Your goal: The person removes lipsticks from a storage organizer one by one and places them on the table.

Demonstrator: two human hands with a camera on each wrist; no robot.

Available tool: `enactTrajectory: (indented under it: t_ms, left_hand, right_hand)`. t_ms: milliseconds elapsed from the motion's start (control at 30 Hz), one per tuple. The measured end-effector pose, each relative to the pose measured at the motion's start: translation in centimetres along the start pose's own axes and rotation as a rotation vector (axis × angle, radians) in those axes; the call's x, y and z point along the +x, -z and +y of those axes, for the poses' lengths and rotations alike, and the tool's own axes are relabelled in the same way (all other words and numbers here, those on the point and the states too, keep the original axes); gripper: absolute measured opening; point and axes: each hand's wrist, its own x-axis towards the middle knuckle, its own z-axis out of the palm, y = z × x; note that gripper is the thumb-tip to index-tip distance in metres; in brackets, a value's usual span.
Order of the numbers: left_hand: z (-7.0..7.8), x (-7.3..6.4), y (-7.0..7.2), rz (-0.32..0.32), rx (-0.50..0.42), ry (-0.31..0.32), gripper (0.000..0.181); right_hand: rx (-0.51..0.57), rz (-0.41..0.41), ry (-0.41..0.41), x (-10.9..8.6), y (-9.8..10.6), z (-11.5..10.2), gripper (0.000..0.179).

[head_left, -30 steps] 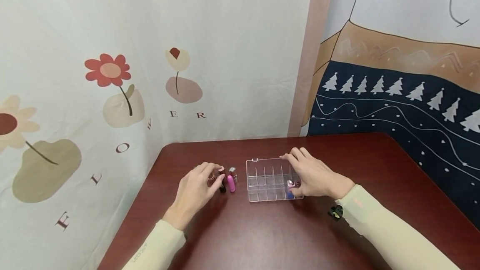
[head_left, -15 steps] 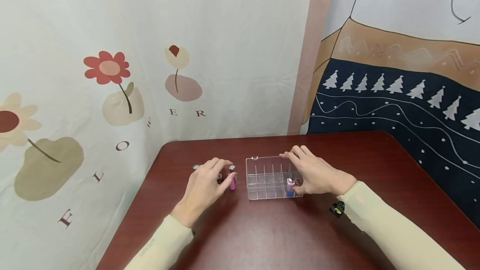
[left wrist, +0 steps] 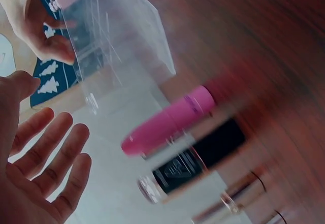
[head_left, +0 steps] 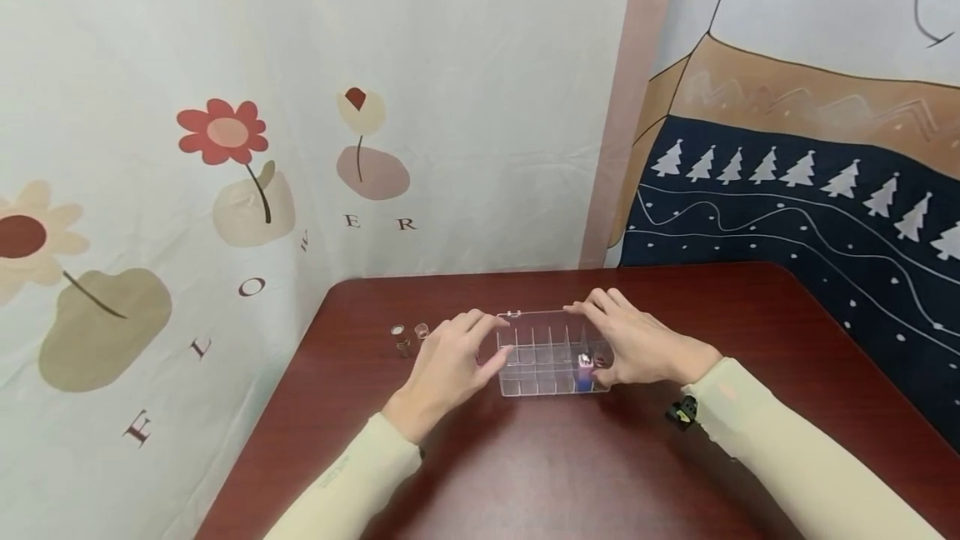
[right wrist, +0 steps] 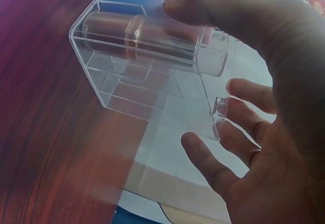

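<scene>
A clear divided box (head_left: 536,375) stands on the table with a blue-and-pink tube (head_left: 585,373) upright at its right end. Beside that tube, the right wrist view shows a rose-gold lipstick (right wrist: 109,33) in another compartment. My right hand (head_left: 637,348) holds the box's right end, thumb at the front over the tube and fingers at the back edge by the hinge. My left hand (head_left: 453,363) is by the box's left end, thumb and fingers spread, holding nothing. Below it, the left wrist view shows a pink tube (left wrist: 170,120) and a black tube with a clear end (left wrist: 193,158).
Two lipsticks, one with a silvery top (head_left: 401,340) and one with a clear top (head_left: 422,330), stand left of my left hand. More gold-trimmed tubes (left wrist: 231,198) show in the left wrist view. Printed cloth (head_left: 480,107) hangs behind the brown table (head_left: 540,473).
My left hand has moved right from above the tubes to the box's left end, uncovering the left lipsticks and hiding the pink tube in the head view. My right hand stays at the box.
</scene>
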Motion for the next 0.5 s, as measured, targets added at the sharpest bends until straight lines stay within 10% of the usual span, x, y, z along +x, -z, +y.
enactTrajectory:
  t_ms: [500]
  left_hand:
    - [3.2, 2.4, -2.5, -0.084, -0.002, -0.079, 0.036]
  right_hand:
    - [0.019, -0.031, 0.028, -0.2, 0.2, 0.5, 0.115]
